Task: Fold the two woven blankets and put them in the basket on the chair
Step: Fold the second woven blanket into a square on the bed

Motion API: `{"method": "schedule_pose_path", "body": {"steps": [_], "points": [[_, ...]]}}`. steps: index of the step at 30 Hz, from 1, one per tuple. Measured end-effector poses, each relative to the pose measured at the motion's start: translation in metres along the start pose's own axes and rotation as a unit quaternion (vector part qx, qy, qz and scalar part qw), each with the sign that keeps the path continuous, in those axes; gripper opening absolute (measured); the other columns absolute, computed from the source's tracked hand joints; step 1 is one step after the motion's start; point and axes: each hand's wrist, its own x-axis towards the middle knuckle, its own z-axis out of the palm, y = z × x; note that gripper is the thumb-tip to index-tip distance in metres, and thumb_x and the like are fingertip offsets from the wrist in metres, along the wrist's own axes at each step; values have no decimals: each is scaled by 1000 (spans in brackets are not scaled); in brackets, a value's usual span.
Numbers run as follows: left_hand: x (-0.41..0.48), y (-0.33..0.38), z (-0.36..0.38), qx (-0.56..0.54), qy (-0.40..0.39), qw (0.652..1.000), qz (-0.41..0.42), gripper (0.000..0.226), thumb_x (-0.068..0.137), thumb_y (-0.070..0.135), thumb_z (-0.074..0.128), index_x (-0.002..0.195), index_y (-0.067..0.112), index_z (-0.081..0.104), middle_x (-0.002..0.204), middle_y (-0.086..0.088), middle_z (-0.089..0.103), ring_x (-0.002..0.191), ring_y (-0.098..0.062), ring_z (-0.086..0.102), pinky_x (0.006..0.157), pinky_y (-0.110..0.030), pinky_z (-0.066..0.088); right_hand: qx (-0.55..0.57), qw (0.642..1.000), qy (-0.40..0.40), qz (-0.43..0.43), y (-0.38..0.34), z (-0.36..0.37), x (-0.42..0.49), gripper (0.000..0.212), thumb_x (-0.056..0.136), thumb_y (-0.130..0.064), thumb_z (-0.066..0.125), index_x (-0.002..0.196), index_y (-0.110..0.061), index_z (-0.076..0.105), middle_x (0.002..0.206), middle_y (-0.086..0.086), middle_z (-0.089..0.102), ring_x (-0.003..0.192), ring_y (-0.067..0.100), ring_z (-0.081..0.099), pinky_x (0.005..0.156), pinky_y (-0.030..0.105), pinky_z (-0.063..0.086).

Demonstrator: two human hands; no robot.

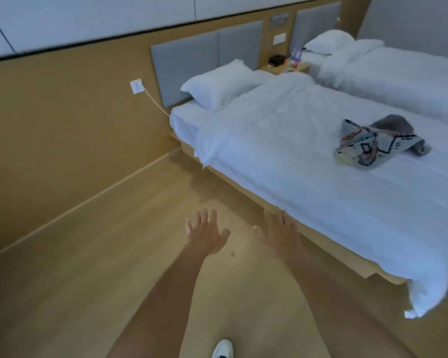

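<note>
A patterned woven blanket [373, 147] lies crumpled on the near bed [295, 156], toward its right side. A grey blanket [395, 124] is bunched partly under it at the back. My left hand [204, 232] and my right hand [278, 231] are stretched out over the floor beside the bed, palms down, fingers spread, holding nothing. Both hands are well short of the blankets. No basket or chair is in view.
Wooden floor [88, 267] runs along the bed's left side to a tan wall. A white pillow [217, 85] lies at the bed's head. A second bed [398, 73] stands behind, with a nightstand [285, 67] between them. My white shoe [223, 348] shows at the bottom.
</note>
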Motion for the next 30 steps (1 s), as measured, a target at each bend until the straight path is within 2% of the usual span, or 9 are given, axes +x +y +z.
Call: {"method": "schedule_pose_path", "body": {"steps": [2,8,12,15,17,19,21,23,30], "points": [[24,22,-6,-3,-2,999,33,70,94,52,35,150,18,14,158,-6,10,145,-24,6,115,-51,10,5,998,14,56,24,0,14,63,76,-58,35,104,-12,69,110,17,67,97,33,67,74,48,56],[80,80,-11,-20,-41,993,107,71,97,51,31,153,17,5,160,-5,-2,147,-24,-5,116,-50,2,10,990,17,137,78,-14,31,64,79,-58,36,108,-12,70,115,17,66,100,37,65,76,54,52],[94,129,2,7,-53,984,167,71,96,52,33,151,15,9,160,-7,3,147,-25,-2,115,-51,4,43,984,24,171,121,-12,26,63,77,-55,36,103,-9,71,111,20,66,96,37,66,73,54,53],[100,171,13,31,-54,974,217,70,94,52,35,150,15,15,158,-10,10,145,-26,5,115,-53,10,43,977,39,205,156,-17,18,65,84,-57,29,103,-11,72,113,19,66,97,36,67,71,52,55],[101,203,19,45,-70,967,239,71,96,53,33,151,16,10,159,-9,5,146,-26,2,115,-52,8,46,969,20,242,178,-32,7,81,77,-62,18,123,-11,61,134,20,52,120,37,54,92,54,46],[102,238,24,74,-82,959,263,70,97,53,30,152,17,4,160,-7,-1,147,-26,-2,115,-51,7,65,967,31,244,206,-40,-3,93,73,-66,5,145,-15,32,155,16,19,142,33,19,112,51,17],[101,277,29,84,-95,951,283,70,98,52,28,152,17,1,160,-7,-5,147,-26,-5,115,-51,4,74,958,58,270,240,-41,-12,76,88,-63,17,150,-19,18,158,12,4,145,29,3,115,48,5],[99,318,36,76,-101,947,295,70,98,51,28,152,17,0,160,-7,-7,147,-26,-8,116,-51,0,70,953,57,288,280,-44,-18,67,95,-56,28,150,-20,14,159,10,0,145,27,0,116,47,3],[90,456,64,69,-100,940,317,69,98,50,27,152,16,1,160,-7,-6,147,-26,-9,117,-51,-2,64,947,54,310,424,-63,-37,65,96,-54,25,150,-19,11,159,10,-2,145,28,-3,117,46,3]]}}
